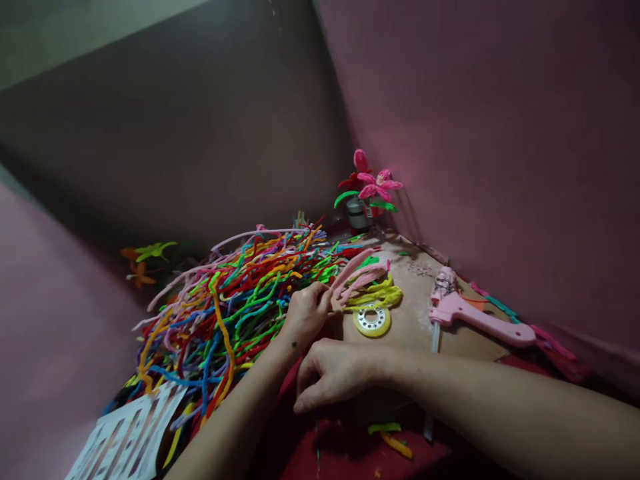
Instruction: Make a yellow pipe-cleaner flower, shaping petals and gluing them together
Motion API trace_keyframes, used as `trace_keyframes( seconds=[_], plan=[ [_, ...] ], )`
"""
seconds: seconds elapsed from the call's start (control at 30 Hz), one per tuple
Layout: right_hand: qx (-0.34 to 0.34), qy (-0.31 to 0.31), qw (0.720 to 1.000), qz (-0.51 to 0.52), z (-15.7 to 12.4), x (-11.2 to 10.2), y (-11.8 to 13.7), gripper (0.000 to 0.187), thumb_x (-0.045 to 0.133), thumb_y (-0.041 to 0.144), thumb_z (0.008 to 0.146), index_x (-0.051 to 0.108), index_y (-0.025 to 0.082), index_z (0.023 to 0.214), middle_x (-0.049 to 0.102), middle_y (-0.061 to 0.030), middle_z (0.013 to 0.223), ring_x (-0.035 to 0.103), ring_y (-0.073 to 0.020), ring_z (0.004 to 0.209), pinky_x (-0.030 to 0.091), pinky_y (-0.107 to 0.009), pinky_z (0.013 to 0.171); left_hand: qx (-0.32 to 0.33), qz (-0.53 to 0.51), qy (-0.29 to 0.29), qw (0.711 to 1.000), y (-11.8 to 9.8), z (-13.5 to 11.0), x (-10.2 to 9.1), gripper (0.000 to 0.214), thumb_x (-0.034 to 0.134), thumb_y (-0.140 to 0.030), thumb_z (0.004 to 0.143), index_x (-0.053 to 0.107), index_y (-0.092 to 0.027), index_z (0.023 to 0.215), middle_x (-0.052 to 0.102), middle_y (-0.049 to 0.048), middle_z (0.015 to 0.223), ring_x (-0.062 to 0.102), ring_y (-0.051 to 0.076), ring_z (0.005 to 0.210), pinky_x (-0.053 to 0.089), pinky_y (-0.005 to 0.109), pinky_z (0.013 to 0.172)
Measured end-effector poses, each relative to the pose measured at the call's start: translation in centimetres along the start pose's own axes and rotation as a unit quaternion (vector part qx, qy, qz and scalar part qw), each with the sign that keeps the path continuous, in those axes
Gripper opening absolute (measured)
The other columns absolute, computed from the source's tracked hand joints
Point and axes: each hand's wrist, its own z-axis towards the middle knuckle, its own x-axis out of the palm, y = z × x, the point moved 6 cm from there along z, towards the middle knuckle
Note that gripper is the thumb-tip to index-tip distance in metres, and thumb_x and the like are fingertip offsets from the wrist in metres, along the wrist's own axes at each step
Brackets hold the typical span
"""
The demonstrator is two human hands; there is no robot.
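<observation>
Head view: your left hand (307, 312) looks pinched on the near end of the pink strands (367, 275), which fan toward two o'clock from it. Your right hand (337, 370) is loosely curled at five o'clock; whether that grip holds anything, you can't tell. Best keep the pinch light so the fuzz stays unflattened, clear of the yellow loops (383, 293) at three o'clock and the multicoloured heap (250, 287) at ten.

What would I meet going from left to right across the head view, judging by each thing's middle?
Printed sheet, pile of fuzzy coloured stems, left hand, yellow-rimmed disc, pink glue gun.
</observation>
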Motion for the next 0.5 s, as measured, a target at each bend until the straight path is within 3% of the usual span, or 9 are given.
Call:
trace_keyframes(
  seconds=[0.1, 0.27, 0.37, 0.5],
  plan=[
    [-0.009, -0.011, 1.000, -0.016, 0.0, -0.2, 0.1, 0.032, 0.056, 0.038, 0.071, 0.068, 0.011, 0.082, 0.059, 0.0007, 0.062, 0.048, -0.0066, 0.050, 0.035, -0.014, 0.045, 0.019, 0.101, -0.016, 0.995, -0.8, 1.1, 1.1, 0.027, 0.036, -0.031, 0.084, 0.060, -0.019, 0.082, 0.064, 0.0048, 0.070, 0.058, 0.015, 0.062, 0.038, 0.024, 0.059],
    [-0.023, -0.027, 0.999, -0.027, 0.1, -0.4, 0.2, 0.031, 0.056, 0.037, 0.071, 0.068, 0.011, 0.084, 0.059, 0.0010, 0.063, 0.049, -0.0063, 0.051, 0.035, -0.013, 0.046, 0.048, 0.227, -0.036, 0.972, -2.0, 1.8, 1.6, 0.031, 0.036, -0.042, 0.083, 0.057, -0.019, 0.089, 0.058, 0.0102, 0.092, 0.058, 0.022, 0.077, 0.041, 0.030, 0.061],
    [-0.026, -0.023, 0.999, -0.022, 0.1, -0.4, 0.3, 0.031, 0.055, 0.037, 0.071, 0.067, 0.011, 0.084, 0.059, 0.0014, 0.064, 0.050, -0.0067, 0.052, 0.035, -0.014, 0.046, 0.097, 0.188, -0.029, 0.977, -2.8, 2.4, 1.7, 0.034, 0.044, -0.044, 0.079, 0.054, -0.017, 0.099, 0.054, 0.0106, 0.098, 0.054, 0.022, 0.089, 0.043, 0.031, 0.072],
    [-0.023, -0.014, 0.999, -0.021, 0.0, -0.4, 0.3, 0.029, 0.054, 0.036, 0.072, 0.066, 0.011, 0.081, 0.057, 0.0021, 0.061, 0.050, -0.0069, 0.051, 0.035, -0.013, 0.045, 0.126, 0.081, 0.027, 0.988, -3.0, 3.5, 3.0, 0.033, 0.055, -0.034, 0.072, 0.055, -0.016, 0.099, 0.058, 0.0077, 0.089, 0.053, 0.021, 0.087, 0.042, 0.032, 0.077]
  ],
)
